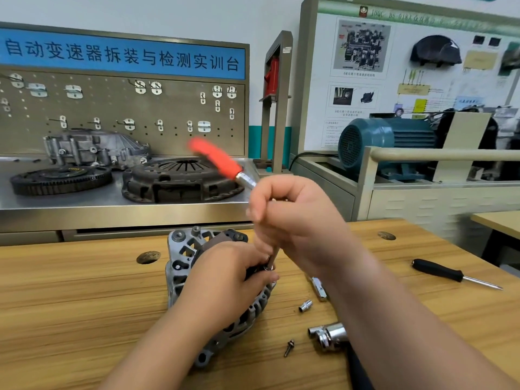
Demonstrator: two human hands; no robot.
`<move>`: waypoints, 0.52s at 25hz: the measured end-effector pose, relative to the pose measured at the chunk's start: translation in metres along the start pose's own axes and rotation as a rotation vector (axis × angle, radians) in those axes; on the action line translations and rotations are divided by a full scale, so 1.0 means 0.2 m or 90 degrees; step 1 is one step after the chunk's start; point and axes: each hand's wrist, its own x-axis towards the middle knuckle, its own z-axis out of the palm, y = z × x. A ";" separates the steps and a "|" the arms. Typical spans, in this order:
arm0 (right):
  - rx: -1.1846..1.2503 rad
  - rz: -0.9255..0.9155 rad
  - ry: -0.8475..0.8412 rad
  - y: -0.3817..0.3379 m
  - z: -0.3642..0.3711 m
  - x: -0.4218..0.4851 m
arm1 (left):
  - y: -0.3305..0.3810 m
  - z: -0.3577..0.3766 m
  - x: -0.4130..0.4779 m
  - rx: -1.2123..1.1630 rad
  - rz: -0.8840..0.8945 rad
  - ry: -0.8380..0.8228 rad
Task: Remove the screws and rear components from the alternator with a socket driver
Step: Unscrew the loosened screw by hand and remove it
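the alternator (180,266) lies on the wooden bench (70,305), lower centre of the frame. the left hand (225,280) holds its rear face, fingers curled onto the housing beside the driver tip. the right hand (295,220), just above, grips the metal shaft of the socket driver (216,157), fingers closed round it. the red handle tilts toward upper left, blurred. a loose screw (289,347), a small socket (305,306) and a black screwdriver (450,273) lie at lower right.
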 end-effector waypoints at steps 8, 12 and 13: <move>0.008 0.032 -0.098 -0.05 -0.02 0.01 | 0.00 0.00 0.00 0.019 0.018 0.012; 0.047 0.071 -0.195 -0.06 -0.05 0.03 | 0.00 0.00 -0.01 0.011 0.038 0.008; 0.038 0.052 -0.112 -0.04 -0.03 0.02 | -0.02 0.01 0.00 -0.002 0.022 0.003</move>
